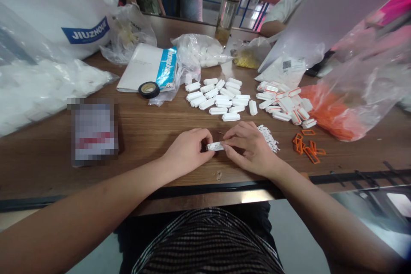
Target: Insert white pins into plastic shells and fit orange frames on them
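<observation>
Over the near part of the table, my left hand (pixel 189 147) is closed, pinching the left end of a small, long white plastic housing (pixel 214 147). Rows of tiny openings or pins show along its upper face. At its right end the thumb and fingertips of my right hand (pixel 248 145) close on it; any smaller part between them is hidden. A thin, dark sliver (pixel 221 132) sticks out by the right fingers, too fine to name. Just beyond that hand lies a heap of tiny white pieces (pixel 269 138). Several similar white housings (pixel 223 102) are spread farther back.
White housings with orange strips (pixel 282 100) are piled right, near orange rectangular frames (pixel 308 145) and a bag of orange parts (pixel 337 113). Black tape (pixel 149 89) rests by a booklet (pixel 144 66). A blurred-out box (pixel 94 132) is left; a bottle (pixel 226 17) stands behind.
</observation>
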The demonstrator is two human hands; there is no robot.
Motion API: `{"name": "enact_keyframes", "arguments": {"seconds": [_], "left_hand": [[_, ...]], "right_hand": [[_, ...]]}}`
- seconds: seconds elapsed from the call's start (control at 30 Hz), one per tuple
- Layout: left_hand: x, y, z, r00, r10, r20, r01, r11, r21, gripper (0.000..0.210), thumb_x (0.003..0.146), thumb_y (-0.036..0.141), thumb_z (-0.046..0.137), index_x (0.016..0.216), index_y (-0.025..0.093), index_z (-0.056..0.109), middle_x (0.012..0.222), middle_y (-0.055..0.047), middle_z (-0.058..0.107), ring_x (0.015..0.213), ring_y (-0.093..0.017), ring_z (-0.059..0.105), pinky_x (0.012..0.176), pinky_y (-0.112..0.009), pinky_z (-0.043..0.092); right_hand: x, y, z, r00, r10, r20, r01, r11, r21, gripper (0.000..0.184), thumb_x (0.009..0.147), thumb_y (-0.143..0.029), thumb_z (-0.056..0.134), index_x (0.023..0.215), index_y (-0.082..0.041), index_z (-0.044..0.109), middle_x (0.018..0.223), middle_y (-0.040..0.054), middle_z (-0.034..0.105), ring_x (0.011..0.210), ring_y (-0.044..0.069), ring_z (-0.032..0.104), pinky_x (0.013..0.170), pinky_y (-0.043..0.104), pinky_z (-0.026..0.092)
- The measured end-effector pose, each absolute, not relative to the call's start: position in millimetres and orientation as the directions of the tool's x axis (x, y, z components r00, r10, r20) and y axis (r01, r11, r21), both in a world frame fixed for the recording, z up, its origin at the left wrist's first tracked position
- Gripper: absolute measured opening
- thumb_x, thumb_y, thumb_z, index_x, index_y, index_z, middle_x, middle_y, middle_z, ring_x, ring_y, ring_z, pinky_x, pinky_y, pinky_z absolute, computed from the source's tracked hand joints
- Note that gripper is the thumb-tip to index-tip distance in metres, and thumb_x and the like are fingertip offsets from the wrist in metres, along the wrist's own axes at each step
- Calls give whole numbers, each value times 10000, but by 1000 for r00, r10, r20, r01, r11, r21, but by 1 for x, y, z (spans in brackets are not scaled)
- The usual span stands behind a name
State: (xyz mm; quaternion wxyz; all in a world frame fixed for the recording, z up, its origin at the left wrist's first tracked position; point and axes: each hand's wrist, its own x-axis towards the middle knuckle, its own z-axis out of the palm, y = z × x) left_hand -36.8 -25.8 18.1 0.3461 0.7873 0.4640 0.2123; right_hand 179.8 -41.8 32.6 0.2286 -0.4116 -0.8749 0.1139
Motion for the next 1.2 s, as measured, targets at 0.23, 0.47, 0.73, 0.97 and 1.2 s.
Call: {"name": "enact_keyframes", "arguments": {"seconds": [0.23,0.47,0.73,0.97,1.2], "left_hand": [[-36,-25,22,481,875,-45,617,-302,727,106,751,280,660,808,208,608,663,23,536,622,-138,494,614,-289,370],[-36,-24,23,493,869,-43,621,-317,717,100,753,274,656,803,208,600,664,21,542,625,-139,494,615,-291,371],[-36,-24,19,488,873,-23,606,-319,729,109,745,284,664,800,214,600,650,28,538,616,-133,494,597,-282,368],[-37,-24,20,494,869,-28,612,-324,721,105,752,285,660,809,213,608,661,25,545,611,-132,492,600,-286,369],[-36,-24,20,494,869,-18,609,-331,721,99,749,278,650,806,211,604,649,23,543,609,-134,493,594,-283,367]], "right_hand": [[248,-56,49,-55,981,188,897,131,-421,181,840,-346,621,752,-225,724,786,27,730,704,190,655,670,321,469],[320,-82,29,143,989,25,965,-133,-228,233,777,-437,638,792,-252,779,676,16,727,635,222,662,603,333,455],[313,-81,21,104,993,65,970,-86,-228,220,800,-380,594,825,-246,767,852,39,766,764,247,696,732,379,499],[317,-83,20,163,986,21,940,-149,-305,272,793,-423,608,884,-237,784,943,45,774,819,259,705,721,367,508],[323,-80,21,47,997,57,974,-33,-226,207,794,-386,602,777,-249,757,831,35,762,766,254,689,765,397,480]]}}
